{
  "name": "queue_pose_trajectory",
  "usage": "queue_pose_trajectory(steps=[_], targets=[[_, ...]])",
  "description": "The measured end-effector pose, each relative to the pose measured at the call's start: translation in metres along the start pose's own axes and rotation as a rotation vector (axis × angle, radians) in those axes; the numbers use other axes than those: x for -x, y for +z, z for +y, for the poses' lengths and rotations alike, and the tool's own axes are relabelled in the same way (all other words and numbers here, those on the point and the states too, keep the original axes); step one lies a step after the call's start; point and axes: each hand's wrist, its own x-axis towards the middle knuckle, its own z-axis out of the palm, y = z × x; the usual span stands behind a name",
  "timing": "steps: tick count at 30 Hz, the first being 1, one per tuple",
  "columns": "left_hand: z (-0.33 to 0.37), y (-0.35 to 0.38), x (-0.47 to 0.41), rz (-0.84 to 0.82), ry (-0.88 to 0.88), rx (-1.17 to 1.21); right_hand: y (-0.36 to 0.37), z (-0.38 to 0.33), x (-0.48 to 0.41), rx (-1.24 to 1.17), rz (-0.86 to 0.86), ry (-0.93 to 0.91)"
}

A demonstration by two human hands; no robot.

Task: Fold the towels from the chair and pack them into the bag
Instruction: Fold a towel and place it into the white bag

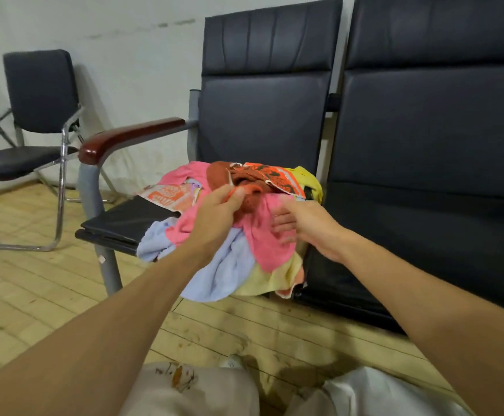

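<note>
Chair seat [130, 219] is carrying limp, light towels [270, 250]; left hand [214, 211] is pinching rust towel [222, 175] edgewise, right hand [307, 226] hovering, fingers spread.

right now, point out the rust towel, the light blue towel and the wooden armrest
rust towel [219, 175], head view, its bunched upper part
light blue towel [225, 265], head view, the fold hanging down at the front
wooden armrest [130, 135], head view, middle of its top
</note>
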Motion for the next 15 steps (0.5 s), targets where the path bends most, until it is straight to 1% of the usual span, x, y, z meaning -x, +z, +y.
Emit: queue_pose_trajectory(steps=[1, 3, 5, 7, 10, 12, 15], targets=[[0.005, 0.008, 0.001, -0.069, -0.025, 0.081, 0.0, -0.004, 0.0, -0.162, -0.011, 0.061], [0.011, 0.023, 0.001, -0.19, -0.065, 0.174, -0.006, -0.008, -0.001, -0.416, 0.003, 0.109], [0.021, 0.035, 0.004, -0.28, -0.082, 0.193, -0.018, -0.006, 0.0, -0.531, 0.046, 0.122], [0.03, 0.049, 0.011, -0.389, -0.092, 0.209, -0.03, -0.004, 0.005, -0.544, 0.105, 0.153], [0.037, 0.071, 0.025, -0.572, -0.134, 0.162, -0.052, -0.007, 0.017, -0.443, 0.308, 0.159], [0.036, 0.08, 0.028, -0.618, -0.147, 0.101, -0.072, -0.011, 0.026, -0.394, 0.388, 0.138], [0.037, 0.097, 0.026, -0.624, -0.177, 0.051, -0.107, -0.012, 0.038, -0.409, 0.44, 0.139]])
